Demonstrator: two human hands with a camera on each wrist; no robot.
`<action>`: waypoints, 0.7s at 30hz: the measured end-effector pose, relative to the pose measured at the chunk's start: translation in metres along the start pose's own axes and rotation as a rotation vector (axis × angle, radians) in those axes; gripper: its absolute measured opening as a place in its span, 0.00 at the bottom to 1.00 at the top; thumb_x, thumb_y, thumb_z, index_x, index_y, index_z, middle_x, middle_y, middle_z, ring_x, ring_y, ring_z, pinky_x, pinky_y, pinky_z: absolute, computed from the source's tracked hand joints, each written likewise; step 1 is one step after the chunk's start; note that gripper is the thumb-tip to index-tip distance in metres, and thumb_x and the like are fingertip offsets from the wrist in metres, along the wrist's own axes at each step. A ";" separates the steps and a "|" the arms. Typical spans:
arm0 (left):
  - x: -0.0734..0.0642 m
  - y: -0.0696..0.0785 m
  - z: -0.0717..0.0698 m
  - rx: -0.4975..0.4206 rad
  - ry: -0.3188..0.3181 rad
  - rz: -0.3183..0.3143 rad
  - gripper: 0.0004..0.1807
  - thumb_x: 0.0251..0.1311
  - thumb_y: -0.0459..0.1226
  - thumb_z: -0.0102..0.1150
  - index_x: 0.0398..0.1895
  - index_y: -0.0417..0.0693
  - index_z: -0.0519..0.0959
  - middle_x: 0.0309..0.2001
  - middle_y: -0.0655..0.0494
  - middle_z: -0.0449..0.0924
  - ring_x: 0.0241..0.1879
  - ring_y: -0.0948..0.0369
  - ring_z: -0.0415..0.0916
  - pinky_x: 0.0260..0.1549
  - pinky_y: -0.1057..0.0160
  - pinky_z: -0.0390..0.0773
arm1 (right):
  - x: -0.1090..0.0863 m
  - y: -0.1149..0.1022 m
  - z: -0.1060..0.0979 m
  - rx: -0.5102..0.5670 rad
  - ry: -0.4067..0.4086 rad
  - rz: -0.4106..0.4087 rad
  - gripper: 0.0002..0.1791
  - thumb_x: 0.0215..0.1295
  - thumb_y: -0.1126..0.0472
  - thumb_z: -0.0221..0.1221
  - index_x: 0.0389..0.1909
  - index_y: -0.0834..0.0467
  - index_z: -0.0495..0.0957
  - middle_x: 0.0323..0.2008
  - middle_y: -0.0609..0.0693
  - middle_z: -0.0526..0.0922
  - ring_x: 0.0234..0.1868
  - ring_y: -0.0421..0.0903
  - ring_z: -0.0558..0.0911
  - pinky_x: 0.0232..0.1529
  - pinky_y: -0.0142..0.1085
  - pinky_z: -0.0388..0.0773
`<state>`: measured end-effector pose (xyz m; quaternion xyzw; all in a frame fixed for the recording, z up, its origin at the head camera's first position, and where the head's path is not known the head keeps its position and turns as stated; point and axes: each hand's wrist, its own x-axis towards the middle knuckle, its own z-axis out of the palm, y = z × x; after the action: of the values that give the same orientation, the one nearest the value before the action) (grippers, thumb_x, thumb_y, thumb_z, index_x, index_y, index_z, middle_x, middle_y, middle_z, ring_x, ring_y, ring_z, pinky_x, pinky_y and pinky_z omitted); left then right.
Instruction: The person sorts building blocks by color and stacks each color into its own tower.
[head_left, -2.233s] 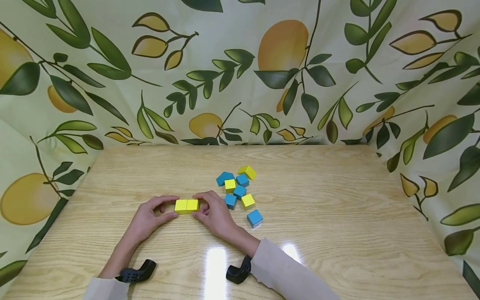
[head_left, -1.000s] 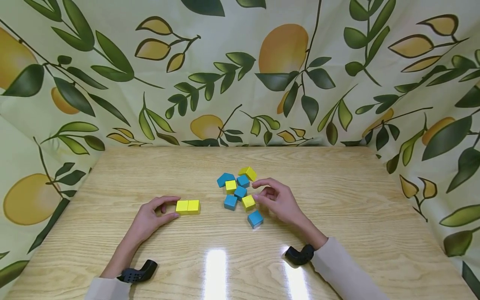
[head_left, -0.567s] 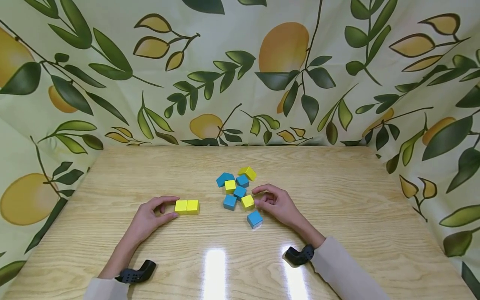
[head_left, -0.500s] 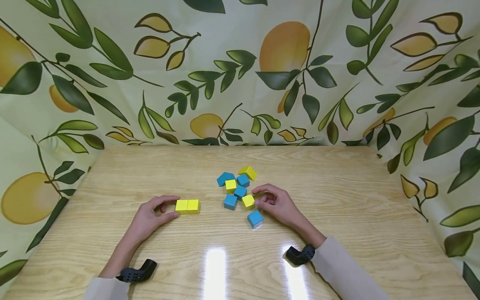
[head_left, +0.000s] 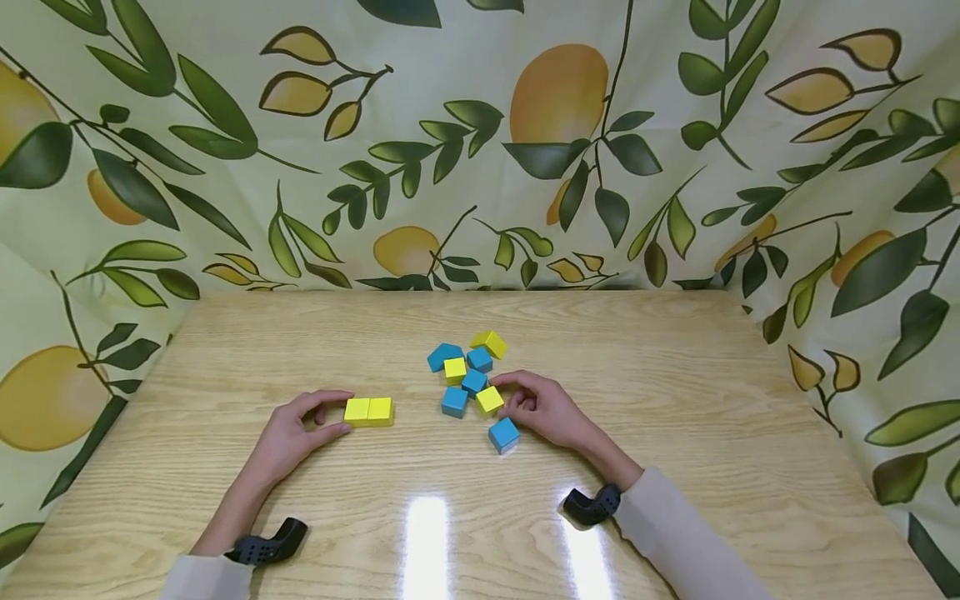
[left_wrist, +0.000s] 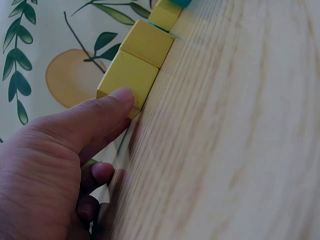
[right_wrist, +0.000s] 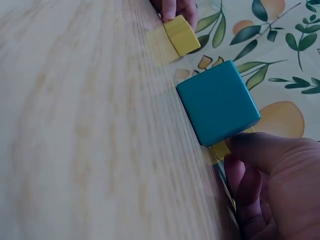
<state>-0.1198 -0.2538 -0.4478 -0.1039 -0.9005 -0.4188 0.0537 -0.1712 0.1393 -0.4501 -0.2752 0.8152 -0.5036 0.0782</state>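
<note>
Between the thumb and index finger of the right hand [head_left: 543, 408] we find a lone yellow cube [head_left: 490, 402], resting on the worktop [head_left: 675, 400] about midway between its left and right edges. The fingertips sit at the cube's far and right sides in a narrow pinch; how firmly they press, we cannot tell.

Toward the left edge we see a left yellow block [head_left: 356, 412] and a right yellow block [head_left: 380, 412] touching side by side, in a row roughly parallel to the far edge. The left hand [head_left: 296, 429] holds the left one between thumb and index finger.

Around the lone cube we count more pieces. A near blue cube [head_left: 503, 435] lies just beside it, on the side away from the far edge. A left blue cube [head_left: 453, 402] and a middle blue cube [head_left: 474, 382] are close by. Further toward the far edge we have a far yellow cube [head_left: 454, 371], a far blue cube [head_left: 479, 360], an angled blue block [head_left: 444, 357] and an angled yellow block [head_left: 489, 343].

Pale sleeves [head_left: 686, 537] and black wrist devices [head_left: 592, 505] cover the person's forearms and wrists. Beyond the far edge we see a fruit-and-leaf patterned cloth [head_left: 450, 58].
</note>
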 end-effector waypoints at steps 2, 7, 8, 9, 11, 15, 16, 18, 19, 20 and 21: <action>-0.001 0.000 0.000 0.000 -0.001 -0.005 0.22 0.52 0.44 0.71 0.52 0.55 0.80 0.29 0.55 0.69 0.30 0.60 0.64 0.27 0.65 0.62 | -0.001 -0.009 0.000 -0.017 -0.007 0.019 0.23 0.60 0.65 0.65 0.57 0.57 0.75 0.32 0.49 0.79 0.28 0.44 0.75 0.28 0.29 0.70; -0.002 0.000 0.001 -0.001 -0.003 -0.020 0.23 0.52 0.44 0.71 0.52 0.55 0.80 0.29 0.55 0.69 0.30 0.60 0.64 0.27 0.65 0.63 | -0.004 -0.038 -0.003 -0.030 -0.016 0.054 0.20 0.59 0.69 0.65 0.53 0.64 0.76 0.30 0.52 0.79 0.26 0.45 0.74 0.26 0.29 0.69; -0.002 0.000 0.001 -0.001 -0.002 -0.021 0.23 0.52 0.44 0.71 0.53 0.55 0.80 0.29 0.55 0.69 0.30 0.60 0.64 0.27 0.65 0.63 | -0.004 -0.037 -0.003 -0.028 -0.014 0.054 0.20 0.59 0.69 0.65 0.52 0.64 0.76 0.29 0.52 0.79 0.26 0.45 0.74 0.26 0.29 0.69; -0.002 0.000 0.001 -0.004 -0.001 -0.021 0.23 0.52 0.44 0.71 0.52 0.55 0.80 0.29 0.55 0.69 0.30 0.60 0.64 0.27 0.65 0.63 | -0.003 -0.032 -0.002 -0.027 -0.011 0.059 0.20 0.59 0.68 0.65 0.52 0.63 0.76 0.29 0.52 0.79 0.26 0.44 0.74 0.26 0.29 0.69; -0.002 0.000 0.001 -0.008 -0.001 -0.020 0.22 0.52 0.44 0.71 0.52 0.55 0.80 0.29 0.55 0.69 0.30 0.60 0.64 0.26 0.65 0.62 | -0.002 -0.022 0.000 -0.029 -0.007 0.077 0.20 0.58 0.67 0.66 0.52 0.61 0.76 0.29 0.51 0.79 0.26 0.44 0.75 0.26 0.28 0.70; -0.002 0.000 0.001 -0.014 0.000 -0.015 0.22 0.52 0.43 0.71 0.52 0.55 0.80 0.28 0.55 0.69 0.30 0.60 0.63 0.26 0.65 0.62 | 0.000 -0.004 0.001 -0.001 0.006 0.090 0.21 0.57 0.64 0.67 0.52 0.58 0.76 0.30 0.49 0.80 0.27 0.43 0.77 0.28 0.29 0.72; -0.001 0.000 0.001 -0.013 0.000 -0.015 0.22 0.52 0.43 0.71 0.52 0.55 0.80 0.28 0.55 0.69 0.30 0.60 0.63 0.26 0.65 0.62 | 0.000 -0.003 0.001 0.009 0.006 0.092 0.21 0.57 0.63 0.67 0.52 0.57 0.76 0.30 0.49 0.80 0.28 0.43 0.77 0.29 0.30 0.73; -0.001 0.000 0.001 -0.013 0.001 -0.014 0.22 0.52 0.43 0.71 0.52 0.55 0.80 0.28 0.55 0.69 0.30 0.60 0.64 0.26 0.65 0.62 | 0.000 -0.002 0.000 0.035 0.009 0.095 0.20 0.58 0.62 0.67 0.51 0.56 0.76 0.31 0.48 0.80 0.29 0.43 0.78 0.31 0.30 0.74; -0.001 0.000 0.001 -0.013 0.002 -0.015 0.22 0.51 0.43 0.71 0.52 0.55 0.80 0.28 0.55 0.69 0.30 0.60 0.64 0.26 0.65 0.62 | 0.000 -0.002 -0.001 0.049 0.009 0.095 0.20 0.58 0.61 0.67 0.51 0.56 0.76 0.32 0.49 0.80 0.30 0.44 0.78 0.32 0.31 0.75; -0.001 0.000 0.001 -0.013 0.002 -0.016 0.23 0.51 0.43 0.71 0.52 0.55 0.80 0.28 0.55 0.69 0.30 0.60 0.64 0.26 0.65 0.62 | 0.000 -0.002 -0.002 0.063 0.012 0.099 0.20 0.58 0.60 0.67 0.51 0.56 0.76 0.32 0.49 0.80 0.31 0.44 0.78 0.33 0.31 0.75; -0.001 0.000 0.001 -0.011 0.002 -0.016 0.23 0.51 0.43 0.71 0.52 0.55 0.80 0.28 0.55 0.69 0.30 0.60 0.64 0.26 0.65 0.62 | 0.000 -0.002 -0.003 0.079 0.016 0.104 0.20 0.58 0.60 0.67 0.51 0.56 0.76 0.33 0.49 0.80 0.31 0.45 0.79 0.34 0.31 0.75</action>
<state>-0.1193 -0.2535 -0.4487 -0.0964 -0.8989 -0.4245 0.0506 -0.1712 0.1410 -0.4476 -0.2253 0.8084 -0.5329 0.1084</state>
